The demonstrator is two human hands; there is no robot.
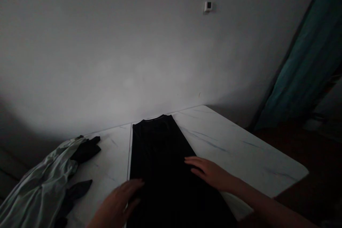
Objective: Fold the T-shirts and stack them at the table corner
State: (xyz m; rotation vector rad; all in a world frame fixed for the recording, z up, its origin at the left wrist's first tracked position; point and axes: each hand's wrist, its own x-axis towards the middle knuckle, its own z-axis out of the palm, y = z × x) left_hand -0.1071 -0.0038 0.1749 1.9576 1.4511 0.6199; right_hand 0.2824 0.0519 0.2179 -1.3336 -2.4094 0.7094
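A black garment (160, 156) lies flat and lengthwise on the white marbled table (213, 131), its neckline end near the wall. At its left edge is my left hand (120, 201), fingers apart and fingertips on the dark cloth. My right hand (211, 172) rests on the garment's right edge with its fingers spread. Neither hand grips anything. The near end of the garment runs out of view at the bottom, and its dark folds are hard to make out.
A heap of grey-green cloth (50, 178) with dark pieces lies along the table's left side. Behind the table stands a pale wall (120, 42) with a small white device (208, 6). A teal curtain (307, 57) hangs at the right.
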